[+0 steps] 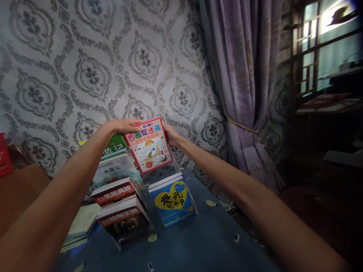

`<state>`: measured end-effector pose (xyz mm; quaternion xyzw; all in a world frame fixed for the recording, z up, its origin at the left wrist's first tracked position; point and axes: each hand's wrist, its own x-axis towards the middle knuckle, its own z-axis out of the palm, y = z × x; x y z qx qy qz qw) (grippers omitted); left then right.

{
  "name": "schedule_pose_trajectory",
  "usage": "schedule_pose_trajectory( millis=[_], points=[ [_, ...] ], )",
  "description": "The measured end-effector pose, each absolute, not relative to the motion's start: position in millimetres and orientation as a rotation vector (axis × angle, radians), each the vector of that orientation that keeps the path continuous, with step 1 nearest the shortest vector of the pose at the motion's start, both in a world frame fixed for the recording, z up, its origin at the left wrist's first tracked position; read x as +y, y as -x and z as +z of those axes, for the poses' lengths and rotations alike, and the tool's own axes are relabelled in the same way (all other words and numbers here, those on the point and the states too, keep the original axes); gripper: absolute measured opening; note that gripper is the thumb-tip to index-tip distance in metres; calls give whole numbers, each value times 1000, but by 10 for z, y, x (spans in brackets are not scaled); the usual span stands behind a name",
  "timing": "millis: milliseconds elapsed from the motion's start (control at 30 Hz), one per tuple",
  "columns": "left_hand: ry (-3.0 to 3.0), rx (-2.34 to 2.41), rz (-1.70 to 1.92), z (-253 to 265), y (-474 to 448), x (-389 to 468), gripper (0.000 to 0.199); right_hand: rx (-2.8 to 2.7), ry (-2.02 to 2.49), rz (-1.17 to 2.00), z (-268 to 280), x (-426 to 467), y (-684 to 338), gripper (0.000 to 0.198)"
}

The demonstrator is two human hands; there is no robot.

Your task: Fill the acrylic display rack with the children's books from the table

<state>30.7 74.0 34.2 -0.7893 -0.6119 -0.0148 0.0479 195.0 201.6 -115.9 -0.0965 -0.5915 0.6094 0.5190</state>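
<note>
A red-bordered children's picture book [151, 151] stands slightly tilted, its cover facing me, at the back of the table near the wall. My left hand [123, 126] lies over its top left corner, fingers along the upper edge. At the top right edge my right hand [172, 136] grips the book, its fingers partly hidden behind the cover. In front of it, a blue book with a yellow heart [172, 200] leans on a clear stand. To the left are a green book [117, 144], a pale book [119, 170] and two red-titled books, one behind the other [127, 223].
A dark blue tablecloth [195, 234] covers the table. Flat-lying books [82, 223] are at the left, beside a brown box [22, 196] and a red basket [5, 155]. Patterned wallpaper rises behind, and a tied purple curtain [244, 83] hangs at the right.
</note>
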Motion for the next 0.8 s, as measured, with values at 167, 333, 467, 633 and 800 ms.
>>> schedule_pose_trajectory(
  millis=[167,333,467,633,800],
  points=[
    [2508,-1830,-40,323,-245,826,79,-1329,159,1485,-1346,2049,-1944,36],
    [2377,-1757,118,326,-205,839,94,-1359,144,1499,-1390,1936,-1969,42],
    [2292,-1813,58,415,-142,686,98,-1439,108,1434,-1432,1843,-2011,33],
    [2331,-1831,-98,476,80,487,73,-1476,168,1395,-1529,1900,-1996,35],
    [2291,-1914,-269,357,209,516,54,-1438,158,1374,-1601,1937,-1930,38]
  ],
)
